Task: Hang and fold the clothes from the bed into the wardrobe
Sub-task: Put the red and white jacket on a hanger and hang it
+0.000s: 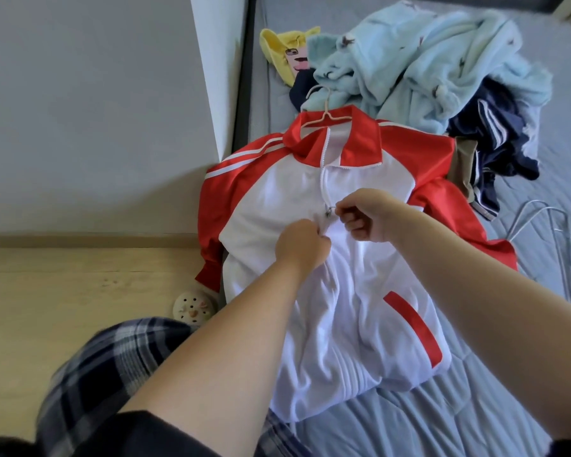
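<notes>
White-and-red track jacket (310, 192) lies front-up along the bed's (442, 407) left edge, on a pale hanger (325, 117) whose hook pokes out at the collar. Right hand (365, 216), fingers curled, pinches the zip pull (328, 212) mid-chest. Left hand (302, 244) grips a fold of white fabric just below it. Light-blue fleece (426, 61) and dark garments (495, 140) heaped beyond the collar; wire hangers (554, 232) near the right sleeve.

I see bare bed (495, 420) at five o'clock. The clothes pile (442, 70) blocks one o'clock, wire hangers (551, 239) clutter three o'clock, and the wall (112, 110) closes ten o'clock.
</notes>
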The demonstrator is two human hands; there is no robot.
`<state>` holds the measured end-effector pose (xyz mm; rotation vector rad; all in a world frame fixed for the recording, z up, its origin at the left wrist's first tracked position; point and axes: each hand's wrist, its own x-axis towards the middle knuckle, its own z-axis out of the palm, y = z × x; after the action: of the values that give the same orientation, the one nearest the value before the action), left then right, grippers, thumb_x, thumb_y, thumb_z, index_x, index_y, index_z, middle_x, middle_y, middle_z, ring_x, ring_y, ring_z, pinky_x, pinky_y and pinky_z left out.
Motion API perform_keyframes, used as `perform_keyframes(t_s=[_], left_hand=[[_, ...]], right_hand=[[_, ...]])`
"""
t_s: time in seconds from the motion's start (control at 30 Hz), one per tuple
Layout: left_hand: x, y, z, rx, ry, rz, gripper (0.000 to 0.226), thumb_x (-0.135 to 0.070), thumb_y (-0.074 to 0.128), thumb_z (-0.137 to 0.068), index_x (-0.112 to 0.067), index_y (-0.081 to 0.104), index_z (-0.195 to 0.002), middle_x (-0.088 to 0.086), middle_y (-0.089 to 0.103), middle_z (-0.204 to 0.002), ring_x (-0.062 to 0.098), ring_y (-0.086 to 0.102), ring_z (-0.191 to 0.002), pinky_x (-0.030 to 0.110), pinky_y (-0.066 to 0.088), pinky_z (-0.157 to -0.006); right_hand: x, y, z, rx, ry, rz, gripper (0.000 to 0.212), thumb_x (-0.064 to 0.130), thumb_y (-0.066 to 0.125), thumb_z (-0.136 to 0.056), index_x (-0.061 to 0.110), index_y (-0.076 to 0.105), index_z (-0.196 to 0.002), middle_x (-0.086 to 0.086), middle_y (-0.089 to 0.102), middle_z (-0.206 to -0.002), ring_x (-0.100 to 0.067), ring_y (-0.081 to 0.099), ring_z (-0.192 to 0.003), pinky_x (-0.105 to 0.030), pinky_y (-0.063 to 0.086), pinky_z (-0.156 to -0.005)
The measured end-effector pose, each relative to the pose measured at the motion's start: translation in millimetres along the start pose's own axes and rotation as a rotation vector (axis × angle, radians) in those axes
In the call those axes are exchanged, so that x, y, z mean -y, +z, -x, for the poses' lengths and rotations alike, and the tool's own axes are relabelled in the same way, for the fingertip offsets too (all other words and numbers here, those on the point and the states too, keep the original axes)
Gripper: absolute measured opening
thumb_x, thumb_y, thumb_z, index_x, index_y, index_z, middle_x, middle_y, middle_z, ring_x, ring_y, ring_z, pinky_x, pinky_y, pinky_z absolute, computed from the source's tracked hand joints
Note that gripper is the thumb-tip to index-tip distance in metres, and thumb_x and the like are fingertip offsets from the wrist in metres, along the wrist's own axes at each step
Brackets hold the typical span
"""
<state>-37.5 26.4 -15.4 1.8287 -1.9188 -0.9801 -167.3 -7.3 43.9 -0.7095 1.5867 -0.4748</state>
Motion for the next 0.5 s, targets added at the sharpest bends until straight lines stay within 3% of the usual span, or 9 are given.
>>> perform_keyframes(t_s=[0.1, 0.2, 0.27, 0.37, 0.5], left_hand=[[13, 4, -2, 0.110, -0.022, -0.112, 0.014, -0.015, 0.054, -0.082, -0.004, 0.059, -0.075, 0.015, 0.064, -0.090, 0.036, 0.060, -0.091, 0.029, 0.038, -0.066], [28, 8, -2, 0.206, -0.092, -0.168, 0.020, -0.020, 0.056, -0.084, -0.005, 0.066, -0.092, 0.013, 0.066, -0.098, 0.034, 0.063, -0.093, 0.032, 0.046, -0.073], [27, 8, -3, 0.151, -0.116, -0.169, 0.027, -0.031, 0.057, -0.085, -0.007, 0.065, -0.093, 0.012, 0.066, -0.098, 0.033, 0.062, -0.093, 0.032, 0.047, -0.074], [15, 2, -13, -0.054, -0.140, -0.074, 0.038, -0.050, 0.055, -0.084, -0.012, 0.055, -0.080, 0.009, 0.065, -0.090, 0.032, 0.060, -0.087, 0.031, 0.042, -0.068], [3, -10, -34, -0.202, -0.082, -0.003, 0.033, -0.042, 0.052, -0.091, -0.013, 0.050, -0.076, 0.010, 0.064, -0.090, 0.033, 0.058, -0.089, 0.032, 0.039, -0.069]], right_hand=[[20, 5, -12, -0.018, -0.009, -0.217, 0.033, 0.008, 0.035, -0.093, 0.012, 0.043, -0.061, 0.005, 0.029, -0.038, -0.007, 0.021, -0.029, -0.015, 0.012, -0.034], [47, 7, -19, -0.061, -0.094, -0.241, 0.031, 0.007, 0.034, -0.092, 0.013, 0.045, -0.064, 0.005, 0.030, -0.037, -0.007, 0.021, -0.029, -0.016, 0.013, -0.034], [55, 8, -19, -0.042, -0.107, -0.173, 0.030, 0.008, 0.036, -0.091, 0.015, 0.045, -0.064, 0.005, 0.029, -0.039, -0.008, 0.020, -0.031, -0.015, 0.012, -0.035], [57, 9, -17, 0.015, -0.109, -0.084, 0.030, 0.011, 0.038, -0.092, 0.015, 0.043, -0.063, 0.005, 0.029, -0.040, -0.008, 0.021, -0.031, -0.013, 0.013, -0.035], [58, 9, -18, 0.030, -0.111, -0.086, 0.029, 0.011, 0.040, -0.093, 0.014, 0.047, -0.065, 0.004, 0.033, -0.042, -0.008, 0.023, -0.031, -0.014, 0.017, -0.033]])
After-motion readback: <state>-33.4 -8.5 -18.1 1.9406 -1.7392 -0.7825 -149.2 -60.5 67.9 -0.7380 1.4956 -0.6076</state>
